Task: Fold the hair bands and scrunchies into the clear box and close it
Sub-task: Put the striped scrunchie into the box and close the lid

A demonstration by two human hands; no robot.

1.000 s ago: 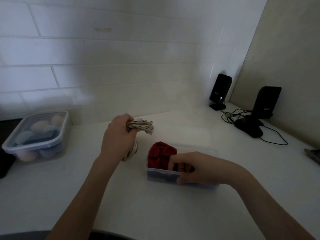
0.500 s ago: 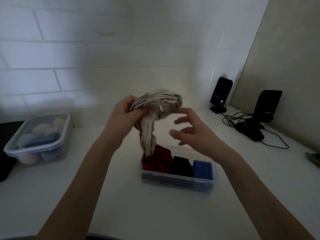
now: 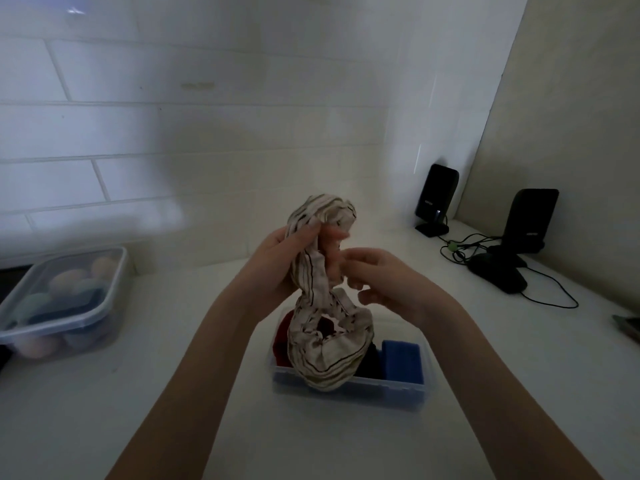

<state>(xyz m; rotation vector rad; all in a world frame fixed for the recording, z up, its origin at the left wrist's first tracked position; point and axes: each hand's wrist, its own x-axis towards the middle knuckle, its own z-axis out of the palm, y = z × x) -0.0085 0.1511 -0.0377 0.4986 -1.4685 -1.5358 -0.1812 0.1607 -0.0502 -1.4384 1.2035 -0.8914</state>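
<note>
On the tabletop (image 3: 485,427), the clear box (image 3: 349,389) now shows red, black and blue pieces packed inside. Above it, the striped scrunchie (image 3: 329,334) has dropped open into a hanging loop. The left hand (image 3: 277,265) grips its top; the right hand (image 3: 384,275) has risen from the box, fingers loosely curled beside the fabric, ready to fold.

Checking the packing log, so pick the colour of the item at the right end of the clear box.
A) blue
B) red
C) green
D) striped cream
A: the blue item sits at the right end of the clear box; the red one is at the left, and the striped scrunchie hangs from the left hand.
</note>
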